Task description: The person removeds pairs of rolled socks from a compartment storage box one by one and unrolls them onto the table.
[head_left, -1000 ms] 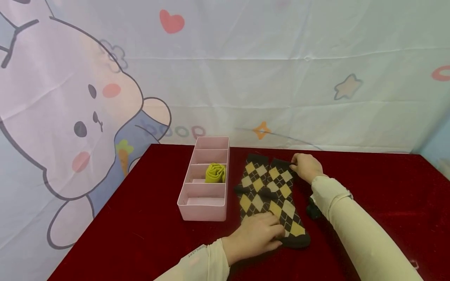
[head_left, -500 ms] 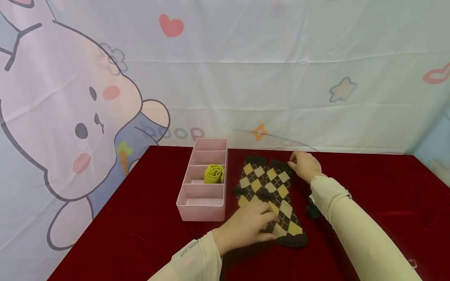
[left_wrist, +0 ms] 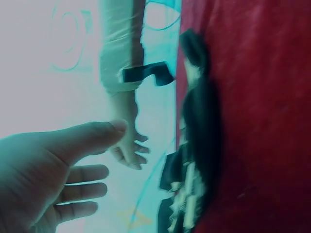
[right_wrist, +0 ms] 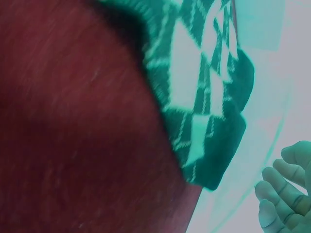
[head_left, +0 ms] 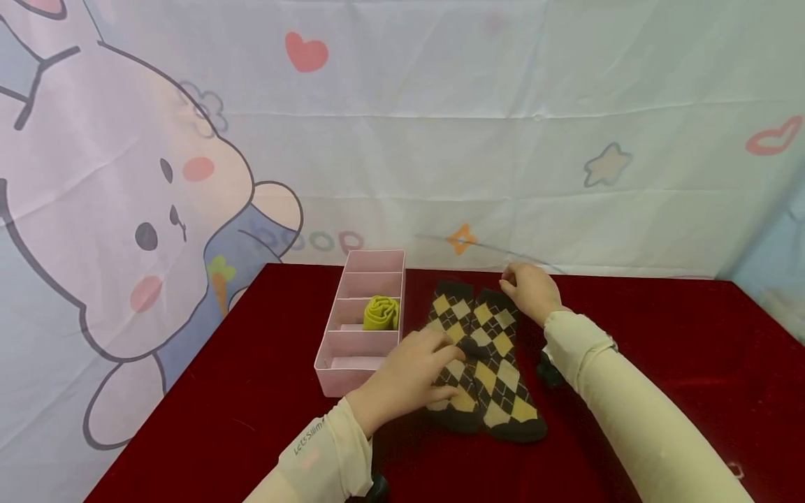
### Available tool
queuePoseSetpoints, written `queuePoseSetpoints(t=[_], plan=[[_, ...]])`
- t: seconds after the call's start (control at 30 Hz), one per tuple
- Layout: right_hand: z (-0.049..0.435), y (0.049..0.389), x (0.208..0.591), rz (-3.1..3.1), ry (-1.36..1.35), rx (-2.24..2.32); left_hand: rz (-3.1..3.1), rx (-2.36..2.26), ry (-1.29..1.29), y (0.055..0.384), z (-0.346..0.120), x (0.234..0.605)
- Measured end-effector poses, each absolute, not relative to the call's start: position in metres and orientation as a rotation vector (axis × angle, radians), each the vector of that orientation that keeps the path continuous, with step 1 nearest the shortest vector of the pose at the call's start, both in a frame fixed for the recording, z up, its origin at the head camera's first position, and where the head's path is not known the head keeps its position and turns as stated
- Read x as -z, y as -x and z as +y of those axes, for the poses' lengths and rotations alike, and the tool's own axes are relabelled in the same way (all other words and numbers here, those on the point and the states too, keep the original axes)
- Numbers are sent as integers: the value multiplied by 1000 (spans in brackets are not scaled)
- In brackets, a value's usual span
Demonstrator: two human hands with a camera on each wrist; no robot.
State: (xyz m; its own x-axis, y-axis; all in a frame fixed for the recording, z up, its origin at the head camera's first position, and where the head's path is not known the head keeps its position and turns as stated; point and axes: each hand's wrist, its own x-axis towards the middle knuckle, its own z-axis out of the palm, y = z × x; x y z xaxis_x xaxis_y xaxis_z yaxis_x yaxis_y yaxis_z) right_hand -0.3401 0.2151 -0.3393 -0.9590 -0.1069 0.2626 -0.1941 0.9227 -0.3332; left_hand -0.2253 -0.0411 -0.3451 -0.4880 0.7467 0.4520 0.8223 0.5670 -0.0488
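Nearest, the left hand (head_left: pixel 409 370) hovers right of the pink box (head_left: pixel 342 383), thumb and fingers apart, holding nothing! Argyle socks (head_left: pixel 503 377) lie flat on the desk (head_left: pixel 251 405), box-right too. Inside the box sits a yellow-green roll (head_left: pixel 381 313). Farther, well right of the box, the right hand (head_left: pixel 534 290) hangs, fingers loosely bent, gripping nothing.

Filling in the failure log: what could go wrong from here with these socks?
1. The patterned socks lie loose, close side by side; handling one could drag the other askew.
2. The right hand is near a far cuff but grips nothing; a pinch there might miss or catch unevenly.
3. In the head view, the left hand overlaps the near right corner of the pink box; a careless move might bump it.
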Motion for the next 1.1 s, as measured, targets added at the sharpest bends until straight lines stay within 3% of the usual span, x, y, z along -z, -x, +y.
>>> queuePoseSetpoints(t=[0.53,0.77,1.1], plan=[[167,333,337,-2830,-516,-681,-2736,348,1036,230,-86,304],[140,323,335,-2824,-796,-711,-2867,296,921,236,-109,299],[101,311,328,-2751,-992,-708,-2963,309,837,246,-129,298]])
